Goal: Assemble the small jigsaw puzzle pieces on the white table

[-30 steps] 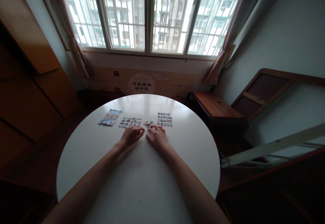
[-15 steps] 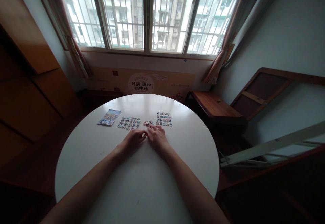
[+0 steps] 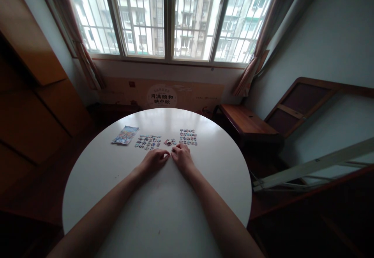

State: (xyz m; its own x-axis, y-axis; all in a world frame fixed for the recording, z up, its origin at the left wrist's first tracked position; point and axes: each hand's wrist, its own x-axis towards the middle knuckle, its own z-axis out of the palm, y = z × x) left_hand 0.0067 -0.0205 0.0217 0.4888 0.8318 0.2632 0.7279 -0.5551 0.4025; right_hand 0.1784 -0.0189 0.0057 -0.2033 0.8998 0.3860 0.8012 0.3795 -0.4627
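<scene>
Both my hands rest on a round white table [image 3: 157,211], fingertips almost meeting. My left hand [image 3: 155,159] is curled with thumb and fingers pinched together. My right hand [image 3: 181,156] is curled too, its fingertips pinched close to the left one's. What they hold is too small to make out. Just beyond the fingertips lies a small cluster of jigsaw pieces [image 3: 170,142]. A left group of joined pieces [image 3: 147,142] and a right group of pieces [image 3: 188,137] flank it. A colourful picture card [image 3: 125,135] lies further left.
A barred window [image 3: 169,16] with curtains fills the far wall, with a printed cardboard panel [image 3: 159,94] below it. A wooden bench [image 3: 248,123] and a leaning wooden frame [image 3: 304,106] stand on the right. Wooden cabinets [image 3: 32,94] line the left.
My right hand has drawn back from the small cluster and curled its fingers. The left hand's fingertips have closed toward it, so the two hands now nearly touch.
</scene>
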